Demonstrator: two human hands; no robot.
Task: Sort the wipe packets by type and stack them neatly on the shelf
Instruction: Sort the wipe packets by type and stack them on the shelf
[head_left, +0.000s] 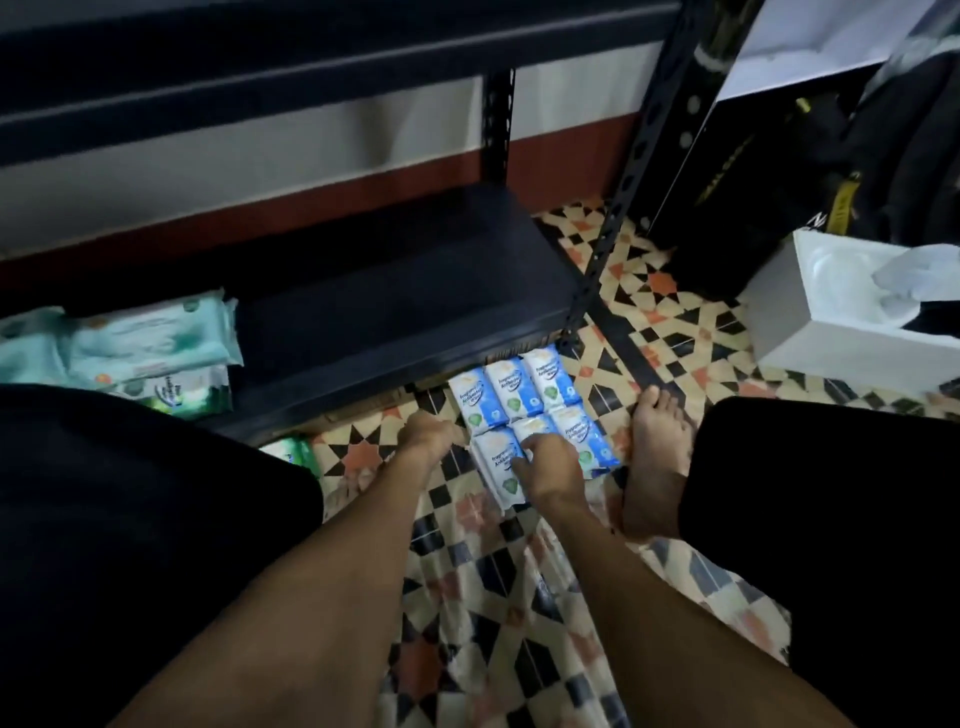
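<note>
Six blue-and-white wipe packets (524, 400) were laid flat on the tiled floor (519, 582) in two rows of three. The back row was tucked just under the front edge of the low black shelf (389, 291).

The hands were held apart, both down at the front row. The left hand (431, 434) was set against the left edge of the group with its fingers curled. Whether anything was gripped could not be told. The right hand (553, 467) was laid over the front row, fingertips resting on top of the middle front packet (522, 428), nothing lifted.

Green packets (150, 348) were stacked at the left end of the shelf. One more green packet (293, 452) was left on the floor below the shelf edge. A bare foot (657, 457) was planted just right of the blue group. A white box (831, 358) was seen further right.
</note>
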